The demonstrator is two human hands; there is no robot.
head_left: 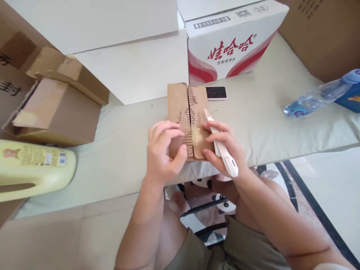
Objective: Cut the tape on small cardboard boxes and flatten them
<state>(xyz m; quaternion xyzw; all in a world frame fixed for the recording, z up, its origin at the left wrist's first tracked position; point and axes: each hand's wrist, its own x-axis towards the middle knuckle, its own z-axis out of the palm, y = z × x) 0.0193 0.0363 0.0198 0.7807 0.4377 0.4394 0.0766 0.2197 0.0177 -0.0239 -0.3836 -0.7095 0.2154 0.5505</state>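
- Cardboard box [177, 98] lies on the broad, pale cloth-covered bench [120, 153], near its front edge and between the two hands.
- Plain white carton [143, 71] stands beyond the box; just beside it is a white Wahaha water carton [202, 50] with red lettering and a barcode on top.
- Brown carton [73, 108] sits at the left, well apart from the hands.
- Pale yellow jug [42, 155] with a moulded handle and printed label reaches in from the left edge.
- Clear plastic bottle [312, 97] with a blue cap is at the far right.
- Cardboard box's top has a lengthwise seam; torn paper bares corrugated ridges along it.
- Left hand [164, 148] curves over the box's left side, thumb apart from fingers, gripping nothing; I cannot tell whether it touches.
- Right hand [226, 144] is clamped on a slim white tool [224, 153], its narrow tip over the box's right side.
- Smartphone [217, 93] lies just beyond the box, partly hidden by it.
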